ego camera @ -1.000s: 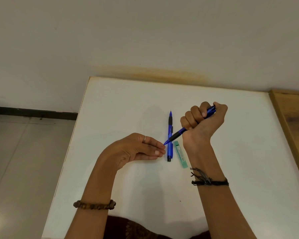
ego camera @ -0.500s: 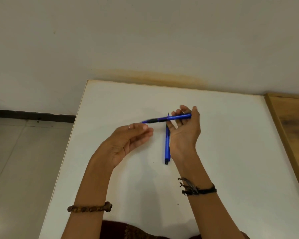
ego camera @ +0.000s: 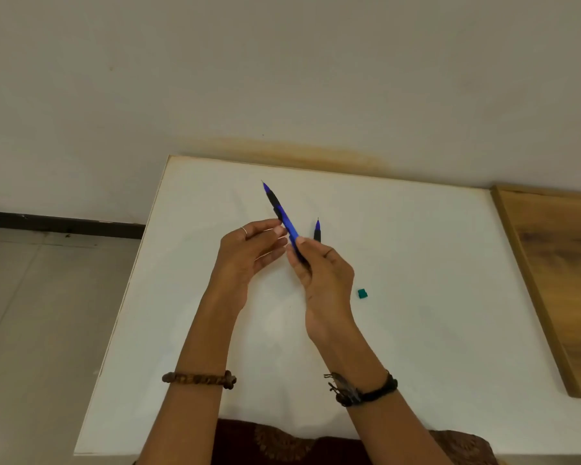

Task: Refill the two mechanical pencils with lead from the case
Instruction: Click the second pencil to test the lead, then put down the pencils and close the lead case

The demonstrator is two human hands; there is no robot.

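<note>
Now right hand gripping blue pencil, swung from level to tip pointing toward table's far edge; left hand, fingers loosely curled, touching barrel. Second pencil lying mid-table behind right hand; green case mostly hidden beside wrist. Probably finishing first refill.

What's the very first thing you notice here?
A blue pencil held up over the middle of the white table, tip pointing away, gripped by the right hand with the left hand touching it. A second pencil peeks out behind the right hand, and a green bit lies to its right.
</note>
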